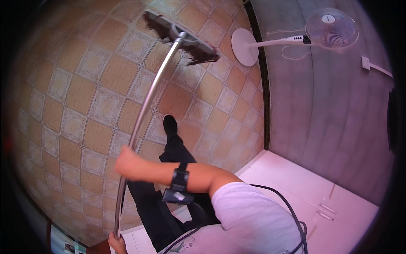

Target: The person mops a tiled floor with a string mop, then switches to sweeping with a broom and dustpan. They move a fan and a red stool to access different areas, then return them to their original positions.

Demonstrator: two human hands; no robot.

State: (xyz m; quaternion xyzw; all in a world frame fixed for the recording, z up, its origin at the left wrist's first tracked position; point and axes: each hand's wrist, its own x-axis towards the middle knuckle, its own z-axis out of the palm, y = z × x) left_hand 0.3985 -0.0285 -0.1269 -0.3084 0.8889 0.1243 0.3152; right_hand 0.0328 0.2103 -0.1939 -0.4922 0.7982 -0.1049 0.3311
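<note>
A flat mop with a metal handle [152, 92] slants across the view, its wide head [182, 38] with dark reddish-brown strands at the top, over the tiled floor [104, 104]. My right hand [128, 163] is closed around the middle of the handle. Lower down, at the bottom edge, my left hand [116, 243] grips the handle near its end. Whether the strands touch the floor I cannot tell. A black strapped device [179, 187] sits on my right forearm, with a dark cable near it.
A white standing fan [244, 47] is at the upper right, beside the grey wall [291, 104] with a socket [365, 63]. White cabinet doors [298, 190] with handles are at the lower right. My dark shoe [170, 125] stands on the tiles. Further items show at the bottom left.
</note>
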